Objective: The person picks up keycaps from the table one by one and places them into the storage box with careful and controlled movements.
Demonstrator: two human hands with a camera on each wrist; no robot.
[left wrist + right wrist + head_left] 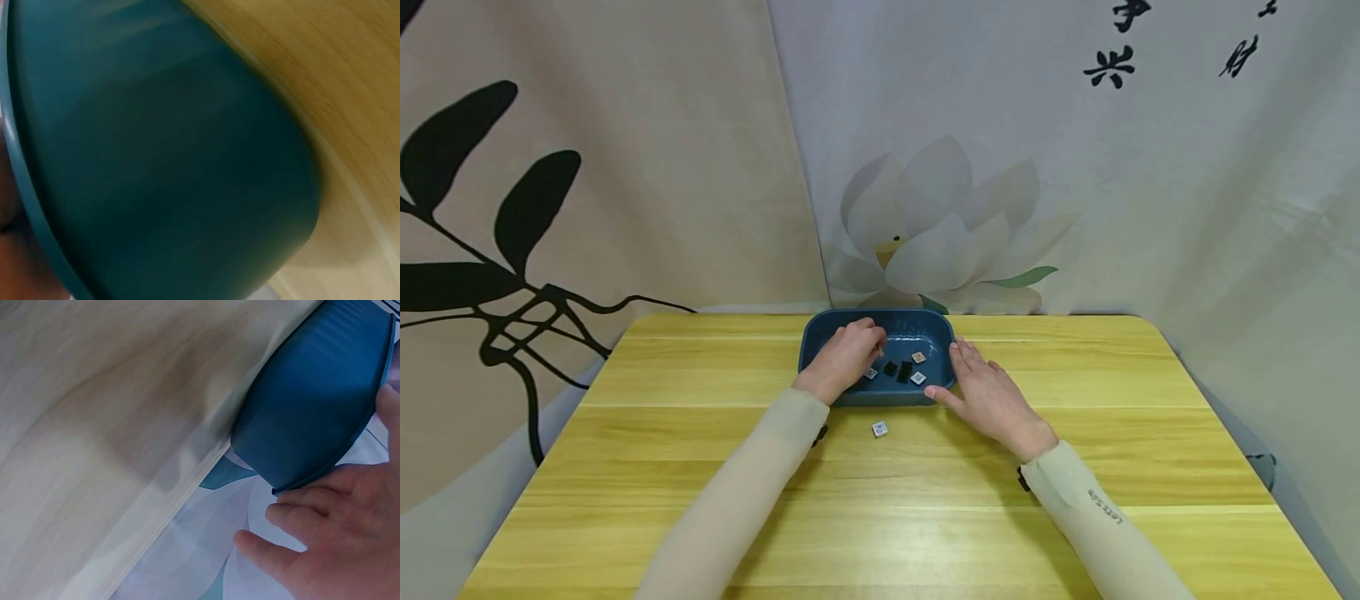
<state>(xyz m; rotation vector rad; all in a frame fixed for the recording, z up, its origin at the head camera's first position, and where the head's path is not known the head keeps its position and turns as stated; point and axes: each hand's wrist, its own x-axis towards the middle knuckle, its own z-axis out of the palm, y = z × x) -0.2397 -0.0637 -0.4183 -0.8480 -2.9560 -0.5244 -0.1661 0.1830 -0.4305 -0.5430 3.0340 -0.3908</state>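
A dark blue rectangular tray (891,398) stands at the table's far edge. Inside lie several small square pieces, among them a white tile (918,378), a tan-faced tile (918,357) and a black piece (905,372). My left hand (844,354) reaches over the tray's left part with bent fingers; whether anything is between the fingertips is hidden. Fairly straight fingers of my right hand (988,396) rest against the tray's right rim, the thumb at its front corner. The left wrist view shows mostly the tray's outer wall (169,144).
One white tile (880,428) with a printed mark lies on the wooden table (880,517) in front of the tray. Behind the table hangs a printed cloth (700,167) with leaves, a pale flower and dark characters.
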